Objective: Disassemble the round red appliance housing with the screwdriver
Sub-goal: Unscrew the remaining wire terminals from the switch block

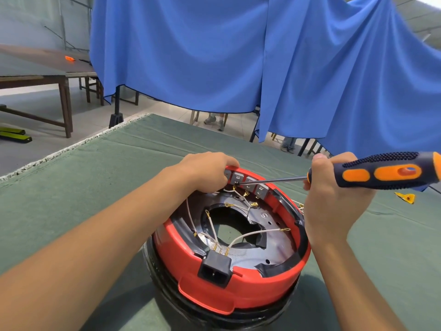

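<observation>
Red housing sitting upside down on green surface, near edge. Left hand gripping far rim; right hand fingers curling round screwdriver, tip probing grey terminal blocks. Risk: tip slipping, tearing white wires.

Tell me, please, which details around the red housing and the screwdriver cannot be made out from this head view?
- Screwdriver butt end: cut off by the right frame edge.
- Screwdriver tip at the grey terminal blocks: too small to tell whether it sits in a screw.
- Left hand fingertips: curled over the red housing far rim, out of sight.
- Yellow object on the green cloth: partly hidden behind the right hand.
</observation>
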`<state>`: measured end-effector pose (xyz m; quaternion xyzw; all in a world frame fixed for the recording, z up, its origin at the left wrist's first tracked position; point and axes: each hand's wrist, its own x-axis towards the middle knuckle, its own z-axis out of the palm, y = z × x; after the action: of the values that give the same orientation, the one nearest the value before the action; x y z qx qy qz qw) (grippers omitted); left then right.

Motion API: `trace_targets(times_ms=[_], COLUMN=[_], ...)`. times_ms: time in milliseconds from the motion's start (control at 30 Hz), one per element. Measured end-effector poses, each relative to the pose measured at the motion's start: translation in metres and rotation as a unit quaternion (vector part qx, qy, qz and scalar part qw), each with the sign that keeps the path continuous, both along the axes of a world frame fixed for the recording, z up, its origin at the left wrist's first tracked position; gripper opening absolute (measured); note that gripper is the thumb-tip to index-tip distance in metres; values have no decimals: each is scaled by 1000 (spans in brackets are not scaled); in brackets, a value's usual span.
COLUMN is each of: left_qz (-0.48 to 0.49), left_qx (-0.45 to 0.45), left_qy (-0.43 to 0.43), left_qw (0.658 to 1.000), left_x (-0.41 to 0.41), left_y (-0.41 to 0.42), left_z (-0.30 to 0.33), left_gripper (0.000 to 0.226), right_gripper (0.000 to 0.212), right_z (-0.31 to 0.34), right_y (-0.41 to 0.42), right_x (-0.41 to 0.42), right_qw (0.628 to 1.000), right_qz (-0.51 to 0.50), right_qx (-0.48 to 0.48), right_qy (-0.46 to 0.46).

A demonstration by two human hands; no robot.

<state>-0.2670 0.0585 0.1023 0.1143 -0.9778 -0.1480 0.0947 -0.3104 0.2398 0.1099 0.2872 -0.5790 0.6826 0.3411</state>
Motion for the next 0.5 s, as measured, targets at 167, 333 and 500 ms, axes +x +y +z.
trace_targets(times_ms=[167, 333, 500], left_qz=[-1, -5, -14], left_qx=[-2, -1, 5], left_qy=[-2, 3, -5], left_qw=[1000, 1000, 1000], left_x=[0, 1, 1], left_y=[1, 1, 2], left_z=[0, 0, 1], left_gripper=[50, 53, 48], right_gripper=[21, 26, 37], right_z=[6, 22, 41], right_y=[-7, -16, -37], right_x=[5, -5, -20], right_qw=[998, 995, 995], right_qz=[58, 81, 51], right_qx=[4, -9, -26], right_qy=[-35, -57, -80])
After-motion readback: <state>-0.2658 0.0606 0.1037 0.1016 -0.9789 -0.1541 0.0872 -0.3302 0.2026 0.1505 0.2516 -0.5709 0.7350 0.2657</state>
